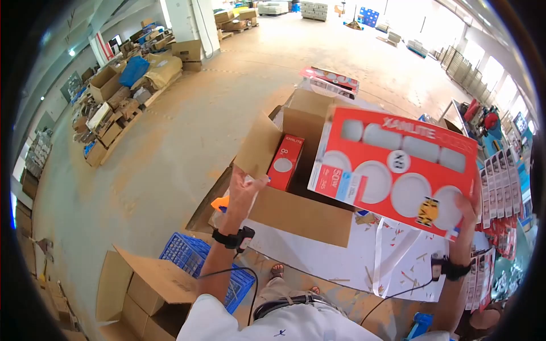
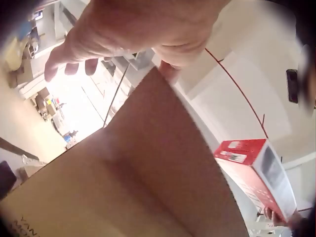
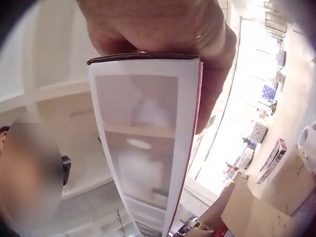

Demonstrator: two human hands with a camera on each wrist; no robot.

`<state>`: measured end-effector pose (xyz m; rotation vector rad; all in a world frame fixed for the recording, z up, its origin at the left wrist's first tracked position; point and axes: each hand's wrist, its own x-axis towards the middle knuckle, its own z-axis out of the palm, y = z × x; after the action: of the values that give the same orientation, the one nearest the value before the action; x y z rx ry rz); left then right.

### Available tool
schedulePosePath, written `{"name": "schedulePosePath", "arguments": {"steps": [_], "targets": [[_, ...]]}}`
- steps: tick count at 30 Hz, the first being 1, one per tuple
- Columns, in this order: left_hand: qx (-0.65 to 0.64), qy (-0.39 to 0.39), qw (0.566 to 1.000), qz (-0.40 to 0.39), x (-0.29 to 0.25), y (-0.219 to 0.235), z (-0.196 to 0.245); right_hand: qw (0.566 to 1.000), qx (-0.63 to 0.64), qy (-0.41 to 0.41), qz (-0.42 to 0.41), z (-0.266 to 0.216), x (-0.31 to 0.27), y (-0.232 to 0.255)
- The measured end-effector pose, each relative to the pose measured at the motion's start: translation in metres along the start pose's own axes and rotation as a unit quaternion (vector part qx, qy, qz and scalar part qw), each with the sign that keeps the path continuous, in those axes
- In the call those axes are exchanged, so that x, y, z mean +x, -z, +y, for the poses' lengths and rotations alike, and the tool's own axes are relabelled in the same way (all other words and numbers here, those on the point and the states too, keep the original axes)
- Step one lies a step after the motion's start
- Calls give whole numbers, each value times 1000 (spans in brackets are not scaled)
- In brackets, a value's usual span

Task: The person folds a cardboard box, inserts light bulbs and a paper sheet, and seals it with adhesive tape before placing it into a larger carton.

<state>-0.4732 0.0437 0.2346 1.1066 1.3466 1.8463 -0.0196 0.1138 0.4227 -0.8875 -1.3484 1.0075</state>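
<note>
Over at the near-left corner of the open brown cardboard carton [image 1: 307,219], a flap's just being touched by the left hand [image 1: 242,193], fingers loosely spread. Tucked inside by the left wall is a slim red cardboard box [image 1: 289,152]. Above the carton's right side, a big flat red-and-white cardboard box [image 1: 372,182] is held tilted, its right end pinched by the right hand's [image 1: 467,213] thumb and fingers.

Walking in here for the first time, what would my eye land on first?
Probably the big red XANLITE package, gripped by the right hand near an open cardboard carton. Next, the narrow red box inside that carton, with the left hand at its flap. Farther off, upper left, bright blue plastic tops a cluttered heap.
</note>
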Motion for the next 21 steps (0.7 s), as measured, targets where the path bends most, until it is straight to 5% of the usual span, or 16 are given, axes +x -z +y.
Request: {"name": "schedulePosePath", "arguments": {"steps": [3,10,13,18,21], "targets": [[-8,173,984,-33,0,2,-20,987,-119,26,-106,-1,22,-46],[70,195,971,-120,3,11,-42,958,-194,-172,-125,4,67,-136],[95,134,980,-111,2,12,-43,951,-178,-215,-130,75,72,-176],[94,191,966,-146,5,22,-40,922,-320,-138,-172,126,36,-257],[0,187,973,-135,0,71,-112,937,-256,-169,-167,206,11,-279]]}}
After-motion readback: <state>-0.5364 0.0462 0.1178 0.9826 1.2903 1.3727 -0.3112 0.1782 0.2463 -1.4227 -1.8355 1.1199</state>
